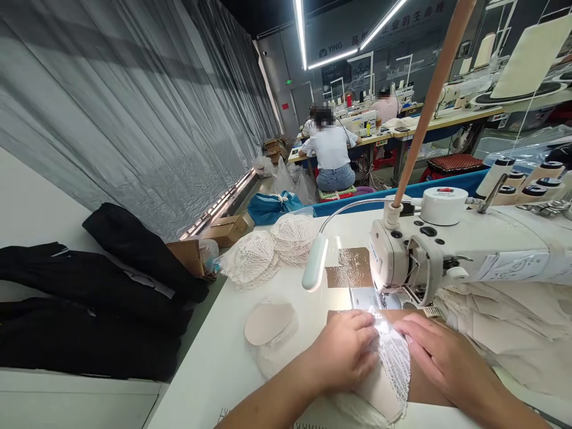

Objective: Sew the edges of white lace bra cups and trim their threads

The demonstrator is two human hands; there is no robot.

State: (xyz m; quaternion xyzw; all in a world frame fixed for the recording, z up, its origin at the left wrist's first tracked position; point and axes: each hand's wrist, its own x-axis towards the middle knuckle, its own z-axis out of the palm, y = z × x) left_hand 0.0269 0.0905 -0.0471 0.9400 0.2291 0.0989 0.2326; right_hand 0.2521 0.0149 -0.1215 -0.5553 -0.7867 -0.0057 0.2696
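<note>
Under the needle area of a white sewing machine (402,256) lies a white lace piece (395,357) with a beige fabric layer beneath it. My left hand (346,351) presses on the lace's left edge with its fingers curled together. On the other side, my right hand (440,348) has its fingertips on the lace's upper right edge, fingers close together. A small lamp (315,262) on a bent metal neck hangs left of the machine head. Beige oval pads (269,323) rest on the white table left of my left hand.
Lace stacks (250,259) sit at the table's far left. Beige fabric (513,328) is heaped on the right. Thread cones (496,177) and an upright brown pole (429,113) stand behind the machine head. People (330,146) sit at other machines beyond.
</note>
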